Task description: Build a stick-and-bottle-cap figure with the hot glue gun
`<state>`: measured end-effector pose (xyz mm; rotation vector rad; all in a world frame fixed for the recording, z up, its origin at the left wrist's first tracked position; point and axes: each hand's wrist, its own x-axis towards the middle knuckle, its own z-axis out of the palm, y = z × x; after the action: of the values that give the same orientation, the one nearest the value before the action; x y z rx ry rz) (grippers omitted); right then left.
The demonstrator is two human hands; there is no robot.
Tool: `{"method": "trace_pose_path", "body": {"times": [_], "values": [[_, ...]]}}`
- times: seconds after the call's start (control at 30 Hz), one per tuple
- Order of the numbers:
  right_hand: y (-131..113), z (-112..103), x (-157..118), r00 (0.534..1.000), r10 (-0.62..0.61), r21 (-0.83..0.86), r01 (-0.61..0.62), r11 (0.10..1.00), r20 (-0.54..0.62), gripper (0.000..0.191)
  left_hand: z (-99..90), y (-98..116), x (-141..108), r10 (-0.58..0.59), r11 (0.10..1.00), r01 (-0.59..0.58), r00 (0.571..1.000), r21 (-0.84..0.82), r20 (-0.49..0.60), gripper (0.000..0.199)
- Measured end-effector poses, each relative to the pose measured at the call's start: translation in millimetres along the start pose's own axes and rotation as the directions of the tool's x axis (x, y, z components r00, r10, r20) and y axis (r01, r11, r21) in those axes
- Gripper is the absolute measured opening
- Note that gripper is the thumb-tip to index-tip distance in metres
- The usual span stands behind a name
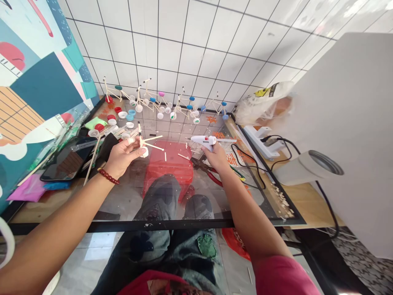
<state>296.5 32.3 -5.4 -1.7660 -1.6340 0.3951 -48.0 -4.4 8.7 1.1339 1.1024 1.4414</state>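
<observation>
My left hand pinches a small model of thin wooden sticks with a white bottle cap at its base. One stick points up with a dark tip, and others stick out to the right. In my right hand is a white hot glue gun, its nozzle aimed left toward the model but apart from it. A glue stick pokes out of its back end. Below the gun lie pliers with red handles. Short stick pieces lie on the glass between my hands.
Several finished-looking stick-and-cap models line the back edge by the tiled wall. Loose bottle caps, a phone and a pink packet are at left. A power strip, black cable and grey cup stand right.
</observation>
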Motion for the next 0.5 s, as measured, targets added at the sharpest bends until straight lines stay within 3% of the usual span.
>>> {"method": "trace_pose_path", "body": {"times": [0.23, 0.5], "values": [[-2.5, 0.9, -2.0, 0.999, -0.033, -0.015, 0.033, 0.999, 0.039, 0.048, 1.1, 0.7, -0.5, -0.036, 0.998, 0.037, 0.999, 0.054, -0.009, 0.062], [-1.8, 2.0, -2.7, 0.998, -0.058, -0.059, 0.058, 0.997, 0.014, 0.047, 3.2, -0.7, -1.0, -0.022, 0.991, 0.015, 0.998, 0.131, 0.055, 0.063]]}}
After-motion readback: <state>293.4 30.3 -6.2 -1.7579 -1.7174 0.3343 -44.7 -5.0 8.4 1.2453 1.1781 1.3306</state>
